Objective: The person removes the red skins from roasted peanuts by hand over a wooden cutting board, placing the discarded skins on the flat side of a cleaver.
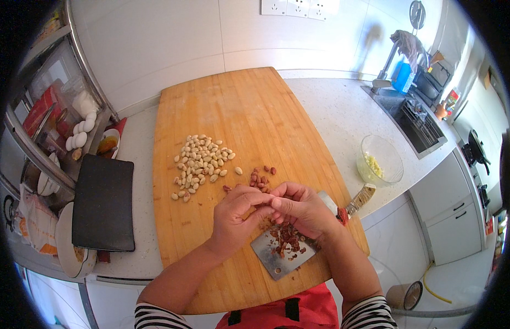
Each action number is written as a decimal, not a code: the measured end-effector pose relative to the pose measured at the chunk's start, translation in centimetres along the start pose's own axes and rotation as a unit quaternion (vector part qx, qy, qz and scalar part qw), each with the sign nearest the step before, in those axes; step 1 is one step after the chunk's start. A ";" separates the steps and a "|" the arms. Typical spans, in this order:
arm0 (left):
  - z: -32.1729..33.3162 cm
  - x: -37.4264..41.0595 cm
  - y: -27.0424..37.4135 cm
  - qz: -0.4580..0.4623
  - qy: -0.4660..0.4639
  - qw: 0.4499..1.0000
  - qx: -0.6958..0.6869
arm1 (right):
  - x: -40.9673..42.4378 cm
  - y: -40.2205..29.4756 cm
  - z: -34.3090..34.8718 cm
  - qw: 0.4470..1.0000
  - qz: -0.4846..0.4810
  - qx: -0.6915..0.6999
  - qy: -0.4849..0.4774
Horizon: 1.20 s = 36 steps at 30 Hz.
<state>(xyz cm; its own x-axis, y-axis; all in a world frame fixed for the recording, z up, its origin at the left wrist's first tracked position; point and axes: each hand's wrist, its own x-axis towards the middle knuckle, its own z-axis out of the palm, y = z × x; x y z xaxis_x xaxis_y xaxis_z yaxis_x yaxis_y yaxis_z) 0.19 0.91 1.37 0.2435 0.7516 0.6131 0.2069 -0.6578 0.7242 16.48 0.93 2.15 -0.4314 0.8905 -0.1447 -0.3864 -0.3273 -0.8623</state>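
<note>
My left hand and my right hand meet fingertip to fingertip above a wooden board. Their fingers are pinched together; whatever lies between them is hidden. Just beyond the fingers is a small group of red-skinned peanuts. A larger pile of pale, peeled peanuts is spread to the left. Beneath and in front of my hands lies a cleaver, its steel blade flat on the board and covered partly by loose reddish skins. The cleaver's wrapped handle points right, past the board's edge.
A glass bowl with chopped pale yellow pieces stands right of the board, before a sink with a faucet. At left are a black rectangular tray or board, a large bowl and a metal rack holding eggs.
</note>
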 end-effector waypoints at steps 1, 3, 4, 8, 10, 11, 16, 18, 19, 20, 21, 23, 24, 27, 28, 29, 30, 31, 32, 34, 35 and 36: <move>0.0 0.0 0.2 -0.005 0.001 1.000 -0.011 | 0.0 0.1 -0.3 1.000 0.002 0.005 0.000; 0.1 0.1 0.6 -0.015 0.002 0.999 -0.033 | 0.1 0.1 -0.4 1.000 0.005 0.012 0.000; 0.2 0.0 0.5 -0.042 0.016 0.996 -0.076 | 0.1 0.0 -0.3 1.000 0.006 0.014 0.001; 0.2 -0.3 -0.4 -0.052 0.015 0.990 -0.131 | 0.1 0.0 -0.3 1.000 0.004 0.007 -0.005; 0.0 -0.4 -0.6 -0.031 0.002 0.992 -0.121 | 0.0 -0.1 -0.2 1.000 0.004 0.004 -0.009; 0.0 -0.4 -0.6 -0.033 0.001 0.992 -0.125 | 0.0 -0.1 -0.2 1.000 0.004 0.002 -0.010; -0.3 -0.1 0.0 -0.017 -0.003 0.996 -0.087 | -0.1 -0.2 -0.2 1.000 0.013 -0.009 -0.011; -0.4 0.2 0.6 0.002 -0.006 0.999 -0.039 | -0.1 -0.2 -0.4 1.000 0.003 -0.002 -0.008; -0.4 0.3 0.8 0.021 -0.006 0.999 -0.024 | -0.1 -0.2 -0.5 1.000 -0.007 0.005 -0.006; -0.3 0.4 0.9 0.040 -0.007 0.999 -0.008 | -0.1 -0.2 -0.6 1.000 -0.017 0.012 -0.004; -0.2 0.4 1.1 0.059 -0.007 0.998 0.008 | -0.1 -0.4 -0.7 0.999 -0.030 0.017 0.009; -0.1 0.4 1.2 0.088 -0.041 0.995 -0.016 | -0.2 -0.7 -0.7 0.998 -0.055 0.027 0.034; -0.1 0.3 1.1 0.102 -0.058 0.993 -0.028 | -0.2 -0.8 -0.7 0.997 -0.063 0.035 0.039; -0.2 -0.3 0.4 0.080 -0.143 0.986 -0.009 | -0.3 -1.0 -0.7 0.994 -0.078 0.047 0.052; -0.1 -0.3 0.3 0.067 -0.161 0.985 -0.007 | -0.4 -1.2 -0.7 0.995 -0.076 0.042 0.053; -0.1 -0.2 0.4 0.053 -0.178 0.982 -0.005 | -0.4 -1.3 -0.8 0.995 -0.073 0.037 0.054; 0.0 -0.3 0.3 0.039 -0.195 0.980 -0.003 | -0.4 -1.3 -0.8 0.995 -0.074 0.039 0.051; 0.4 -0.4 0.2 0.050 -0.162 0.986 -0.002 | -0.4 -1.3 -0.8 0.995 -0.074 0.040 0.046; 1.1 -0.5 0.1 0.060 -0.128 0.990 -0.001 | -0.4 -1.3 -0.8 0.995 -0.075 0.041 0.042; 1.2 -0.5 0.2 0.035 -0.107 0.993 0.019 | -0.4 -1.2 -0.9 0.995 -0.091 0.025 0.035; 0.6 -0.5 0.5 -0.001 -0.118 0.992 0.040 | -0.4 -1.2 -1.0 0.994 -0.099 0.016 0.032; 0.2 -0.6 0.7 -0.036 -0.129 0.989 0.062 | -0.4 -1.1 -1.0 0.995 -0.093 0.013 0.033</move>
<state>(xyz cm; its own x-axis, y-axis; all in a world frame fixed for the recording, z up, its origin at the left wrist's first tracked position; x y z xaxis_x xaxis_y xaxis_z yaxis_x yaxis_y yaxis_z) 0.40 0.01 1.47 0.4534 0.7700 0.4489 0.3437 -0.6157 0.7090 17.89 1.26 2.71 -0.2964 0.9549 -0.0151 -0.4764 -0.1615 -0.8642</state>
